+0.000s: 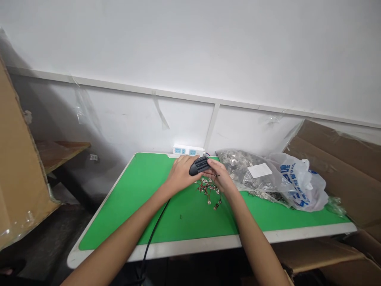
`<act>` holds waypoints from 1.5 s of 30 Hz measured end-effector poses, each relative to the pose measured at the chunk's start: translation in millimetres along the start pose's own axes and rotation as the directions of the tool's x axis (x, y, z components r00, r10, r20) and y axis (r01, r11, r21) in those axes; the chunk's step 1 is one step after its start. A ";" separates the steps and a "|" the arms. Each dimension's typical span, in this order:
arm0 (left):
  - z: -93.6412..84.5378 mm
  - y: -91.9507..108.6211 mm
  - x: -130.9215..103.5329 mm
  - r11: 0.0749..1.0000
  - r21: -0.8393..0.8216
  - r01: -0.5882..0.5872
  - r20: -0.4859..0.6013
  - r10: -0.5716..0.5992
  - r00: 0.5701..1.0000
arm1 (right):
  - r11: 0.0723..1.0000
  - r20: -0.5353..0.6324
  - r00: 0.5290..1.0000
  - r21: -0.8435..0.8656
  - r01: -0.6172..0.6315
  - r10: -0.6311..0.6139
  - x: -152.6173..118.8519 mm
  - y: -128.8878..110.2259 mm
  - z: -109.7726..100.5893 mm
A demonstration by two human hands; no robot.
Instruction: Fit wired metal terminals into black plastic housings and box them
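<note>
Above the green tabletop [143, 186], my left hand [181, 173] is wrapped round the left side of a black ribbed device [200, 165]. The fingers of my right hand [220, 174] close on its right side, and a thin dark wire shows at them. Below the hands lies a loose cluster of small metal parts with thin red and black wires [208, 194]. A black cable [156, 226] runs from under my left forearm over the table's front edge.
A white power strip [188, 151] stands by the wall. To the right lie a clear bag of metal parts [238, 163] with a white paper label, and a white plastic bag [303, 182]. Cardboard [336, 167] leans at the right; more cardboard [20, 159] stands at the left.
</note>
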State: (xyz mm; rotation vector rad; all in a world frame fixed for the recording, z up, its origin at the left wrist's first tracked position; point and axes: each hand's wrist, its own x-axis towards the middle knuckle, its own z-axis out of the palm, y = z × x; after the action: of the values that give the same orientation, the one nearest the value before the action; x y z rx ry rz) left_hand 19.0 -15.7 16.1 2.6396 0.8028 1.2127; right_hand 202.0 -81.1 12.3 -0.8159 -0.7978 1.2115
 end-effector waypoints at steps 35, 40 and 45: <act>13.6 26.9 7.3 -0.078 -0.892 0.445 0.407 -0.569 0.715 | 0.919 -0.166 0.907 -0.138 0.368 -0.388 1.2 29.3 33.1; 7.8 18.1 14.0 0.082 -0.906 0.416 0.277 -0.629 0.727 | 0.938 -0.111 0.943 -0.186 0.291 -0.314 -2.8 10.6 25.4; 4.9 13.5 20.1 0.159 -0.903 0.399 0.176 -0.710 0.681 | 0.790 -0.385 0.756 -0.547 0.275 -0.530 -78.3 -27.0 -42.5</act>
State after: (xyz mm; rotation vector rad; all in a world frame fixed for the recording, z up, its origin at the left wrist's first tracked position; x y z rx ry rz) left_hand 39.0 -16.3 30.6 1.0602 0.7330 1.2528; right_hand 238.2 -166.7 8.3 -1.2153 -0.7608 0.3449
